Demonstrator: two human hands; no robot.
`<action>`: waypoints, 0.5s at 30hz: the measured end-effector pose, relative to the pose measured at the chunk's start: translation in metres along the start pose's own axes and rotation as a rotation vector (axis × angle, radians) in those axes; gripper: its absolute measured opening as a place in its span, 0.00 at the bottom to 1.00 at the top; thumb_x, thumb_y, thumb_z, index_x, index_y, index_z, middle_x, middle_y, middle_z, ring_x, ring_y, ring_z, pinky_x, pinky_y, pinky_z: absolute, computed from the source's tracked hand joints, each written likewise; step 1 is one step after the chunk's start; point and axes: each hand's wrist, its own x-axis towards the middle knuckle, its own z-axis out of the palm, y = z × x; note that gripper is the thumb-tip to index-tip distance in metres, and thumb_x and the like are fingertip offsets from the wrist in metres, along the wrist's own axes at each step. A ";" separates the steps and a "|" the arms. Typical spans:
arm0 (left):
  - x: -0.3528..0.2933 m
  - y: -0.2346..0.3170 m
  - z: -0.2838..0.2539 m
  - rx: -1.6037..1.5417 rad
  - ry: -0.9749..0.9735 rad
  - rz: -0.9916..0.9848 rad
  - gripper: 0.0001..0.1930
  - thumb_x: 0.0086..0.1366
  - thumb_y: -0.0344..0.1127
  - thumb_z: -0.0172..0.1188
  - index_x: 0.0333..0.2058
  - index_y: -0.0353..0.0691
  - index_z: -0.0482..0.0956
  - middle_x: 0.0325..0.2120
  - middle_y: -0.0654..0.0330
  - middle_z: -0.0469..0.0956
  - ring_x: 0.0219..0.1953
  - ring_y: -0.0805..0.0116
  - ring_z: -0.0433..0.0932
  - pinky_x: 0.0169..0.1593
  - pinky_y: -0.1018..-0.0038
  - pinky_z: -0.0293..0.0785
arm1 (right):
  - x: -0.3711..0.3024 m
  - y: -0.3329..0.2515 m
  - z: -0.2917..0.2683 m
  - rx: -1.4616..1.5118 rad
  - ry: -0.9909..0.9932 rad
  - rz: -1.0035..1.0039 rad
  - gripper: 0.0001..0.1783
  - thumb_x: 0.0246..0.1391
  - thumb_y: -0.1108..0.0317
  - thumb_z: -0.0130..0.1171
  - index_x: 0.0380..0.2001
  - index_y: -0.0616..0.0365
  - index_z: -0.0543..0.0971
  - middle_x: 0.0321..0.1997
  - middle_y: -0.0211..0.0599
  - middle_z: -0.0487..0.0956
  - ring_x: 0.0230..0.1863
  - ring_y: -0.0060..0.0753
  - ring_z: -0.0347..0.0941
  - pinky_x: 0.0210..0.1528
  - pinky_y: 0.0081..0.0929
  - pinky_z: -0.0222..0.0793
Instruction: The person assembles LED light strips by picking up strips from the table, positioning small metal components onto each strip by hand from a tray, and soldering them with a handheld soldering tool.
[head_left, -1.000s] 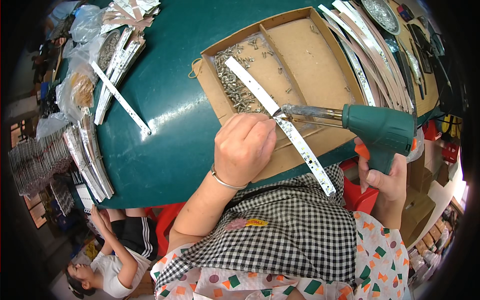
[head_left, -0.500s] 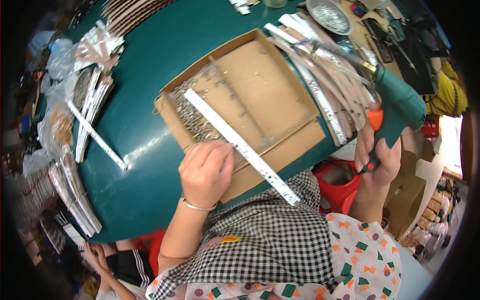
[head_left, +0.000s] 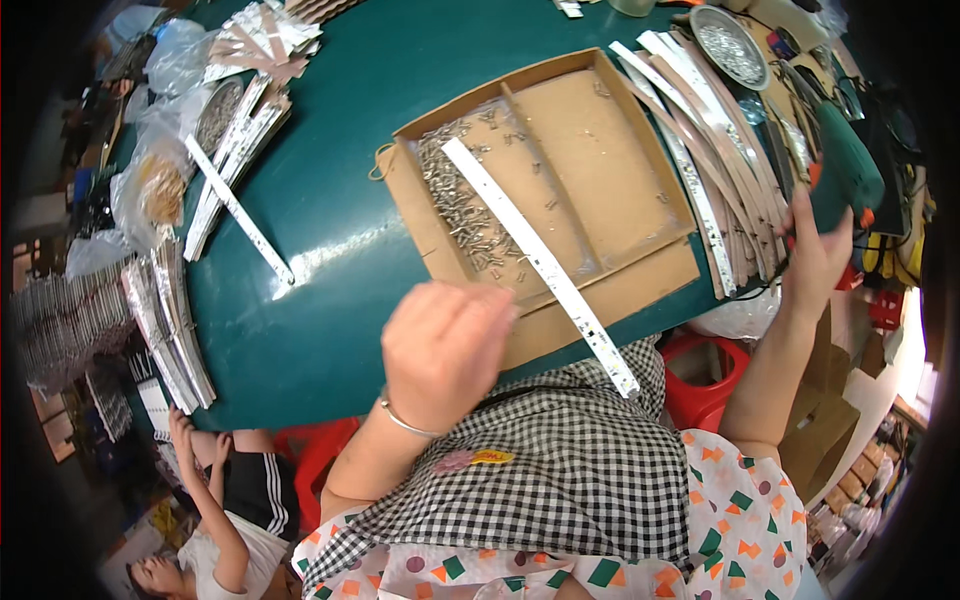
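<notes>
My left hand, a bracelet at its wrist, is curled shut above the near left corner of a shallow cardboard box. Motion blurs its fingers, and anything between them is hidden. A white strip with small components, like an LED strip, lies slantwise across the box, its near end over my checked apron. Small metal pieces are heaped in the box's left compartment. At the right, my right hand is around the handle of a green pistol-shaped tool, which I cannot identify more exactly.
Stacked strips lie right of the box, near a metal bowl. More strips and plastic bags line the table's left side. A red stool stands below the near edge. Another person is at lower left.
My right hand has carried the green tool up and to the right, away from the strips. My left hand stays curled beside the white strip. The whole view has shifted.
</notes>
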 end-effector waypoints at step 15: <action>-0.001 0.031 0.045 -0.243 -0.155 0.324 0.15 0.48 0.30 0.61 0.37 0.33 0.81 0.37 0.57 0.79 0.32 0.67 0.75 0.31 0.73 0.70 | -0.067 -0.018 -0.027 -0.012 -0.152 -0.087 0.32 0.48 0.81 0.63 0.58 0.71 0.66 0.45 0.46 0.76 0.26 0.20 0.70 0.23 0.15 0.66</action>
